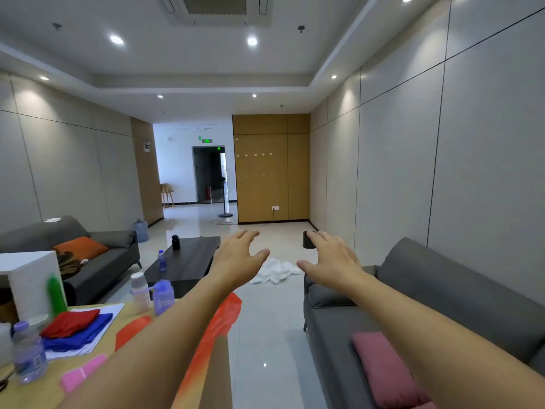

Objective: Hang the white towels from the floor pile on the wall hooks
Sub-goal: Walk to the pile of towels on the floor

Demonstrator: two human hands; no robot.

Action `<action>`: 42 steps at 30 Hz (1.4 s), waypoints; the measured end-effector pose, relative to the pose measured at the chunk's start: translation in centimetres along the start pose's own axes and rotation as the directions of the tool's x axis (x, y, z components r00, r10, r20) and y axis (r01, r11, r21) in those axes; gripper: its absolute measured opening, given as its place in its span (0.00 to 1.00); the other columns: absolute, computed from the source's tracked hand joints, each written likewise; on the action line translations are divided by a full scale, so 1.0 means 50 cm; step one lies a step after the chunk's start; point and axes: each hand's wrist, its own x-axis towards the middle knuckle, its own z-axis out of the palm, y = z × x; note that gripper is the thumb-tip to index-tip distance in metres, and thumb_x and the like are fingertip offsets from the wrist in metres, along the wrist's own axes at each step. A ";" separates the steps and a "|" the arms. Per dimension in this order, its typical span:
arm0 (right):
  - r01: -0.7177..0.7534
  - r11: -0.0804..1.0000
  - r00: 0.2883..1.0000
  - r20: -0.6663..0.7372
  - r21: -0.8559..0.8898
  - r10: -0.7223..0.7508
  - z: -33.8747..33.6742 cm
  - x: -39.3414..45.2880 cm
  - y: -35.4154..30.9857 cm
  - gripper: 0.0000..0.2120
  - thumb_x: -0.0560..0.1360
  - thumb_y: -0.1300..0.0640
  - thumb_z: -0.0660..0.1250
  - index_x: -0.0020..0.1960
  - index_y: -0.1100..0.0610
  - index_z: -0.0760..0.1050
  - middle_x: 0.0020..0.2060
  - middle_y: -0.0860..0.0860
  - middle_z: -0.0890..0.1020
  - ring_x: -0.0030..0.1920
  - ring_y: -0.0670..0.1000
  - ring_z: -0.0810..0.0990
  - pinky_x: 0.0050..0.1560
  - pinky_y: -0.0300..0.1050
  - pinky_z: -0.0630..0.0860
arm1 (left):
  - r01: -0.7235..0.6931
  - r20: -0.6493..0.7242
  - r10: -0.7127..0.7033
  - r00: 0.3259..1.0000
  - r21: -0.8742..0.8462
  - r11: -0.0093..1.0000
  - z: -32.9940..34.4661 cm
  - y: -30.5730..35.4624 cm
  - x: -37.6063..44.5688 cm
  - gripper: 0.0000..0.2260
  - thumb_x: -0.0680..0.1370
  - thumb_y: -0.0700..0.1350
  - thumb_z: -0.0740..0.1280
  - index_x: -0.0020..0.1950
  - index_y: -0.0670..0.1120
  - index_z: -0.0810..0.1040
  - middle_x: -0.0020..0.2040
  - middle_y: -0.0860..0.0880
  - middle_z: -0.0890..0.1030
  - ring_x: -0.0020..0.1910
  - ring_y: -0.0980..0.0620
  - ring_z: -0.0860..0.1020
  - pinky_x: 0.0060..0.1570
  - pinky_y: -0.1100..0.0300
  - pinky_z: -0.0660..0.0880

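Both arms stretched out front, left hand (239,258) and right hand (331,261) spread loose, fingers relaxed, nothing in either. Past them the white towels (275,271) sit crumpled on the tile floor (265,335) (between coffee table (188,258) and grey sofa (442,290)). Far wooden wall has hooks (255,154).

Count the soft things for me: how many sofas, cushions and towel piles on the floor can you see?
Sofas: 2, a left sofa and a right sofa
Cushions: 3, an orange cushion, a pink cushion and a grey cushion
White towel piles on the floor: 1, the towel pile
Total: 6
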 end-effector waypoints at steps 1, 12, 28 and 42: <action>-0.008 1.000 1.000 0.006 -0.004 0.008 0.003 0.005 0.000 0.31 0.75 0.39 0.63 0.75 0.49 0.62 0.69 0.48 0.70 0.67 0.55 0.67 0.63 0.50 0.69 | 0.003 0.005 -0.003 1.000 -0.003 1.000 0.002 -0.006 0.006 0.25 0.78 0.58 0.64 0.74 0.53 0.68 0.73 0.53 0.69 0.71 0.50 0.66 0.68 0.49 0.67; -0.039 0.999 0.999 0.026 -0.033 0.040 0.098 0.190 0.108 0.33 0.76 0.40 0.64 0.77 0.49 0.60 0.71 0.49 0.68 0.69 0.55 0.66 0.66 0.49 0.67 | 0.022 0.041 -0.023 0.999 0.035 0.999 0.126 -0.058 0.189 0.25 0.78 0.57 0.63 0.75 0.54 0.67 0.74 0.53 0.68 0.73 0.49 0.64 0.67 0.51 0.66; -0.033 0.998 0.995 0.095 0.050 0.028 0.275 0.616 0.402 0.30 0.73 0.40 0.66 0.71 0.50 0.64 0.65 0.47 0.72 0.64 0.55 0.69 0.59 0.51 0.72 | 0.117 0.095 -0.126 0.987 0.096 0.988 0.410 -0.095 0.602 0.27 0.78 0.57 0.65 0.76 0.52 0.65 0.75 0.51 0.67 0.74 0.49 0.63 0.69 0.51 0.64; -0.033 0.999 0.994 0.109 0.005 0.032 0.479 0.951 0.462 0.27 0.74 0.42 0.67 0.69 0.50 0.65 0.63 0.47 0.72 0.62 0.55 0.69 0.53 0.48 0.71 | 0.091 0.112 -0.102 0.989 0.098 0.991 0.569 -0.272 0.923 0.28 0.78 0.56 0.64 0.77 0.51 0.64 0.75 0.51 0.66 0.74 0.48 0.62 0.70 0.51 0.63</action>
